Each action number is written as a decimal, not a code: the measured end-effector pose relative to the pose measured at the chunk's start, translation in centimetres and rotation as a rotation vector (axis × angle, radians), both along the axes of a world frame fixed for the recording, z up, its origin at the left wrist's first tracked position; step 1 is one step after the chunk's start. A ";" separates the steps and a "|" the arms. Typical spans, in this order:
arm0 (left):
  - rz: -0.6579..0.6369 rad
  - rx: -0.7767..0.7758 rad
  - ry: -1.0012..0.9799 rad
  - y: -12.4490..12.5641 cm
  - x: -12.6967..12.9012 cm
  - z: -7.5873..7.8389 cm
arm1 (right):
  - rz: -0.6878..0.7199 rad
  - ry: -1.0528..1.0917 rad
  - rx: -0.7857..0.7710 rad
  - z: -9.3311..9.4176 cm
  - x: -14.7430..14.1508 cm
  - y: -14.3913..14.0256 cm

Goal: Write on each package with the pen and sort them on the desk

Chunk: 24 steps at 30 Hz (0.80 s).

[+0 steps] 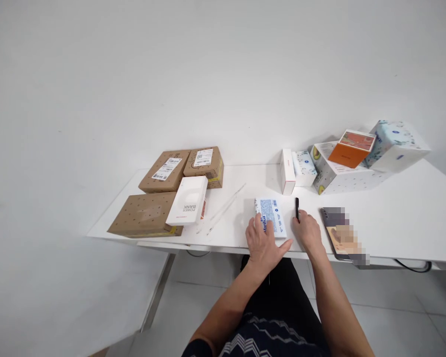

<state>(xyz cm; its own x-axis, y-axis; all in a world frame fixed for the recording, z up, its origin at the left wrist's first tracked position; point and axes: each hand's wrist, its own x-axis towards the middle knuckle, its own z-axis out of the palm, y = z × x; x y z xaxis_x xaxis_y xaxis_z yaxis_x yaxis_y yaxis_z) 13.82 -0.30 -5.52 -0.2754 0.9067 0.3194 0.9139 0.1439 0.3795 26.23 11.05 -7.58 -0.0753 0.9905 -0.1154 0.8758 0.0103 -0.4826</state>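
In front of me on the white table lies a small white box (273, 218) with blue "Manhua" print. My left hand (262, 240) rests on its near left part, fingers spread and thumb stretched out to the right. Just right of the box, my right hand (307, 230) is closed around a slim black pen (297, 206), whose far end points up and away from me. The pen's lower part is hidden by the fingers. A phone (342, 235), partly blurred out, lies right of this hand.
On the left, several brown cardboard boxes (141, 213) carry a tilted white power bank box (188, 201). Along the wall at back right stand a narrow white box (288, 171), a small patterned box (305, 168), a larger avocado-print box (345, 181), an orange box (347, 153) and a floral box (396, 144).
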 end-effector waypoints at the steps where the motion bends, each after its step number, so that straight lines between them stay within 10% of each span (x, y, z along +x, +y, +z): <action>1: 0.006 -0.010 0.012 0.3 0.4 0.0 | 0.004 0.037 -0.004 -0.1 0.1 0.1; 7: 0.010 -0.027 -0.123 1.0 -0.4 0.2 | 0.010 0.262 -0.028 -1.0 2.0 -0.3; 13: -0.159 0.039 -0.789 0.6 -5.0 0.8 | -0.156 0.884 -0.125 -2.1 3.1 -0.9; 18: -0.036 0.072 -1.029 0.9 -6.6 -1.9 | -0.212 1.091 -0.154 -2.3 2.7 -0.9; 24: -0.355 0.097 -0.983 -1.2 -7.5 -4.9 | -0.201 1.127 -0.179 -2.7 2.4 -1.5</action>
